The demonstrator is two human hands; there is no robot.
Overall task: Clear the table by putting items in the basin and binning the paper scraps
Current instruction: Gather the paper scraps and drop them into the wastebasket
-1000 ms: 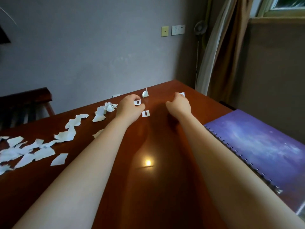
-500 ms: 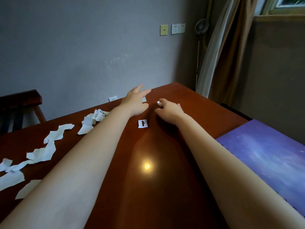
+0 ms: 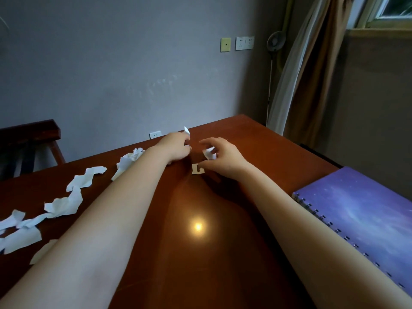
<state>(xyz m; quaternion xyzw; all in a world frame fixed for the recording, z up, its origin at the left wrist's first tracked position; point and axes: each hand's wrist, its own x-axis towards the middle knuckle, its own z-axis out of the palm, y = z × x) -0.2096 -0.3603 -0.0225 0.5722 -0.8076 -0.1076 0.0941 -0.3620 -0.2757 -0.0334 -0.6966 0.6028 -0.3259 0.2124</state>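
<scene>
My left hand (image 3: 176,148) is at the far part of the brown table (image 3: 223,253), its fingers closed on a small white paper scrap (image 3: 186,131) that sticks up above them. My right hand (image 3: 223,157) is just to its right, pinching another white scrap (image 3: 210,152). A small square scrap with a dark mark (image 3: 198,169) lies flat on the table below my right fingers. Several torn white paper scraps (image 3: 73,197) trail across the left of the table. No basin or bin is in view.
A purple spiral-bound notebook (image 3: 365,215) lies at the table's right edge. A dark wooden chair (image 3: 29,139) stands beyond the table at the left. A curtain (image 3: 307,63) and a standing fan (image 3: 275,43) are in the far right corner.
My left hand has shut on a scrap at the far edge and lifted it. My right hand has moved nearer the marked square scrap, still pinching its own piece.
</scene>
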